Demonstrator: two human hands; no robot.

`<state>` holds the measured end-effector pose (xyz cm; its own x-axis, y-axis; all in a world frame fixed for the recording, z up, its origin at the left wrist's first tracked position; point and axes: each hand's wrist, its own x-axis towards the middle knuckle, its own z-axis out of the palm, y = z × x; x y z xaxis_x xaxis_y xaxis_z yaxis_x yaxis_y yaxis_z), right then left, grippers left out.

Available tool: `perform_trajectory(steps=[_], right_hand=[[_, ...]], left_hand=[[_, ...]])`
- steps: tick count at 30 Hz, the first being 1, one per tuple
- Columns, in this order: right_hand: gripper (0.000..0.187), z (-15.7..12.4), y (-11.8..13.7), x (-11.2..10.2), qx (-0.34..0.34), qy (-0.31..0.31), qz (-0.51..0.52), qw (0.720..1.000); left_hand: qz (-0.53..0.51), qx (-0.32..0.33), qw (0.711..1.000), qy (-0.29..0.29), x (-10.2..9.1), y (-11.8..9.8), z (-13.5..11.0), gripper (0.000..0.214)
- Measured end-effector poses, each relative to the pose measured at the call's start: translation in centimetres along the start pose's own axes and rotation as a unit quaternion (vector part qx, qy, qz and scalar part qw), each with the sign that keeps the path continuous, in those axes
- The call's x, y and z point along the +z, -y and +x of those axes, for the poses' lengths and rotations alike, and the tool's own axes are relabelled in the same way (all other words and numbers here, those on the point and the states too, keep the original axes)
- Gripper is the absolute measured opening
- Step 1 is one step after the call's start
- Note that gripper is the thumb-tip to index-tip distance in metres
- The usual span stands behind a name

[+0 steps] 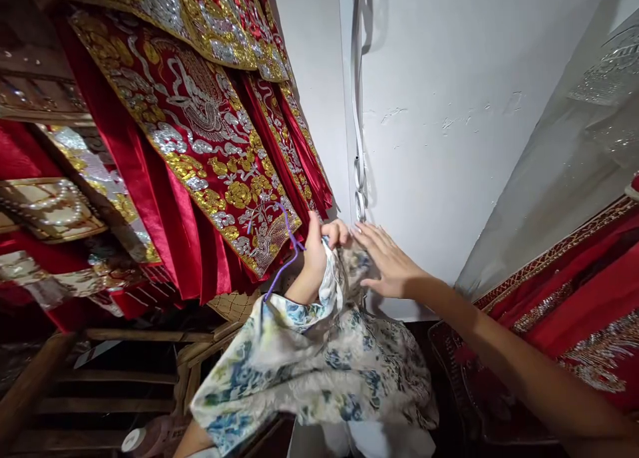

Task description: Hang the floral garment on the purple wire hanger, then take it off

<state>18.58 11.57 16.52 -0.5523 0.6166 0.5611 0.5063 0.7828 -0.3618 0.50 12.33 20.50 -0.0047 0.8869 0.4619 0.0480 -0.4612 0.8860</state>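
A white garment [299, 371] with a blue and green floral print hangs in front of me, bunched up at its top. My left hand [319, 241] has its fingers curled round the bunched cloth, and the left wrist passes through an opening in it. Beside that wrist a thin purple wire hanger [295, 245] sticks up out of the fabric. My right hand [387, 258] lies against the garment's far side, fingers stretched out and close together. Where its fingertips meet the cloth is partly hidden.
Red costumes with gold and silver embroidery [200, 118] hang at left. A white wall [439, 112] with a vertical metal rail [358, 112] stands ahead. Red beaded fabric [574, 311] lies at right. At lower left are wooden slats [110, 405] and a white-capped bottle [134, 439].
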Motion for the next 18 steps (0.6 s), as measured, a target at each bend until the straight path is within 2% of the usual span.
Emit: perform_trajectory(steps=[2,4,6,7,11,13,15,18], right_hand=[[0.108,-0.1,-0.7,1.3,-0.022,-0.018,-0.057,0.998],[0.104,-0.7,-1.5,1.5,-0.010,-0.039,-0.095,0.995],[0.090,-1.5,-2.7,0.4,0.024,-0.057,-0.130,0.990],[0.082,-1.9,-3.4,-0.5,0.046,-0.073,-0.148,0.985],[0.073,-2.8,-6.7,-5.2,0.143,-0.188,-0.217,0.947],[0.071,-2.4,-7.8,-6.8,0.179,-0.229,-0.245,0.925],[0.067,-1.4,-8.2,-7.4,0.189,-0.242,-0.259,0.916],[0.063,0.1,-7.7,-6.9,0.165,-0.217,-0.257,0.927]], left_hand=[[-0.034,0.000,0.998,0.049,1.1,-1.0,-0.6,0.070],[-0.082,-0.001,0.992,0.092,1.4,-1.2,-1.0,0.062],[-0.131,-0.031,0.983,0.121,0.6,-0.5,-1.4,0.044],[-0.150,-0.059,0.979,0.120,-0.2,0.2,-1.6,0.044],[-0.187,-0.147,0.970,0.055,-3.5,4.6,-2.9,0.063],[-0.217,-0.180,0.958,0.046,-3.9,7.4,-3.9,0.075],[-0.253,-0.212,0.943,0.029,-2.9,10.3,-5.1,0.077],[-0.261,-0.235,0.934,-0.063,0.2,14.6,-7.1,0.069]])
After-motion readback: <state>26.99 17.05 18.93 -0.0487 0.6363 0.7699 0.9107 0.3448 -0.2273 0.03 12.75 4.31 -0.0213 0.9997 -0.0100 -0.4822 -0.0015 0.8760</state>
